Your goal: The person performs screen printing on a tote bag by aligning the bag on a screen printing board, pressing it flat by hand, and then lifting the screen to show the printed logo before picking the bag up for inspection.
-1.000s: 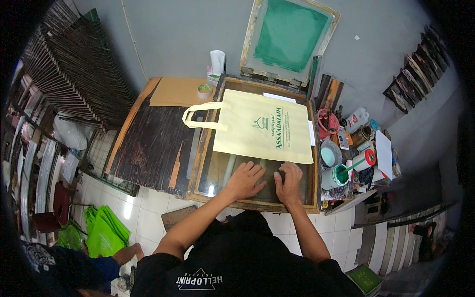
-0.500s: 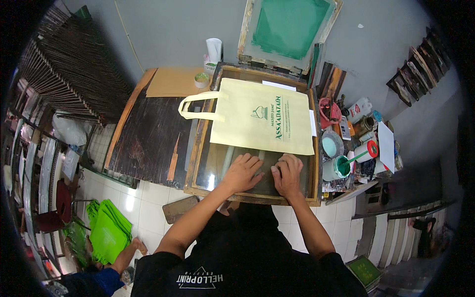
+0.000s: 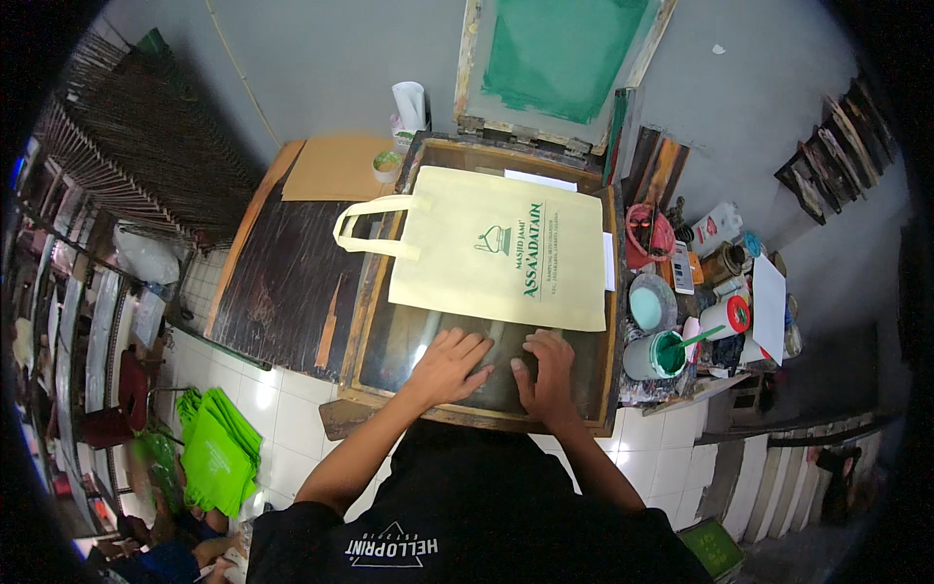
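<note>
A pale yellow cloth tote bag [image 3: 457, 282] with green print lies flat across the wood-framed glass top of the printing table [image 3: 375, 375]. Its handles [image 3: 365, 226] stick out past the left side of the frame. My left hand [image 3: 449, 366] rests on the glass just below the bag's near edge, fingers spread and holding nothing. To the right, my right hand [image 3: 547, 378] lies on the glass too, its thumb apart from slightly bent fingers. Its fingertips are close to the bag's near edge; I cannot tell if they touch it.
A printing screen [image 3: 555, 58] with a green panel stands raised behind the bag. Paint tubs, including a green one [image 3: 657, 356], crowd the right side. Brown card [image 3: 336, 165] lies on the left tabletop. Green bags [image 3: 222, 453] and a seated person are at lower left.
The view has shifted slightly. Both hands stay by the bag's near edge, and my right thumb now stands further from its fingers. The person at lower left has moved a leg.
</note>
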Demonstrator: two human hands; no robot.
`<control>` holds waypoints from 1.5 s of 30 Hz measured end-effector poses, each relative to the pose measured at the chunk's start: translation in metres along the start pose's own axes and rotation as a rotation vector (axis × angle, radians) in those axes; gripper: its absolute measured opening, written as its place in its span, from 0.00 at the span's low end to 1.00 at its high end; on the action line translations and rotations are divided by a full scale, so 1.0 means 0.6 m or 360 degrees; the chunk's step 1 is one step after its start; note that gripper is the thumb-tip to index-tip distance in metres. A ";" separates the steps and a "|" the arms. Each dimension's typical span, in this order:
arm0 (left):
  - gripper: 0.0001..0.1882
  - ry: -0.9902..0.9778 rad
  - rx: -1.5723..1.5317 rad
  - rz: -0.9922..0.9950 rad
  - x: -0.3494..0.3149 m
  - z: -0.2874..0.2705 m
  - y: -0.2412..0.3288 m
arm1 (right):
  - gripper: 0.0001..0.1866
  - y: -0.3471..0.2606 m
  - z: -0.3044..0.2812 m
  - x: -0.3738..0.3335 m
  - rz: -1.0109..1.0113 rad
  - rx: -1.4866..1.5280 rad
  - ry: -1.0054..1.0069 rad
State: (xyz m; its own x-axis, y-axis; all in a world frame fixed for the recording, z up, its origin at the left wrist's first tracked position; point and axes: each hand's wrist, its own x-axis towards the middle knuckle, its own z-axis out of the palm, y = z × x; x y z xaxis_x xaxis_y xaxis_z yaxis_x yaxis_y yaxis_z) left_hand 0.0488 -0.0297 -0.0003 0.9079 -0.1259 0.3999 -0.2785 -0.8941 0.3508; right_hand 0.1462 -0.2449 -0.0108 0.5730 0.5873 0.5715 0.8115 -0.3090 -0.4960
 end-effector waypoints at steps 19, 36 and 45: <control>0.26 -0.0093 0.0058 -0.0148 0.021 -0.006 0.010 | 0.08 0.070 -0.052 0.023 -0.0150 0.0251 -0.0217; 0.27 0.0089 0.0025 -0.0323 0.018 0.010 0.021 | 0.08 0.066 -0.049 0.044 -0.0574 0.0108 -0.0268; 0.26 0.0378 -0.0105 -0.0485 0.004 0.032 0.031 | 0.08 0.058 -0.042 0.041 -0.0615 0.0145 -0.0219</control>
State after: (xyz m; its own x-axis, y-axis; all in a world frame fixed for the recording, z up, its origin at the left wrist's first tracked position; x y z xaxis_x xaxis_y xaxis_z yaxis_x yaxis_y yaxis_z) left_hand 0.0520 -0.0546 -0.0091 0.8564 0.2509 0.4513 -0.0342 -0.8446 0.5343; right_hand 0.1914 -0.2601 0.0029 0.2029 0.7434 0.6373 0.9468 0.0172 -0.3215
